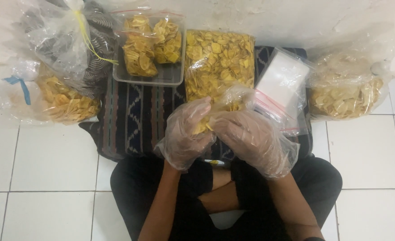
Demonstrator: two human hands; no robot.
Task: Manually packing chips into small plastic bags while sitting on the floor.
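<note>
Head view: gloved left hand [186, 134] and right hand [251, 138] clasp a small chip-filled pouch [226, 103] at frame centre; light, slippery film, brittle chips, best pinched at its rim.

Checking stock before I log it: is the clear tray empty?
No, the tray holds two small bags of yellow chips.

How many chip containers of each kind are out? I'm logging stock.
Large clear bags of yellow chips: 3
Small chip bag held in the left hand and right hand: 1
Clear tray of chip packs: 1
Stack of empty pouches: 1
Total: 6
</note>
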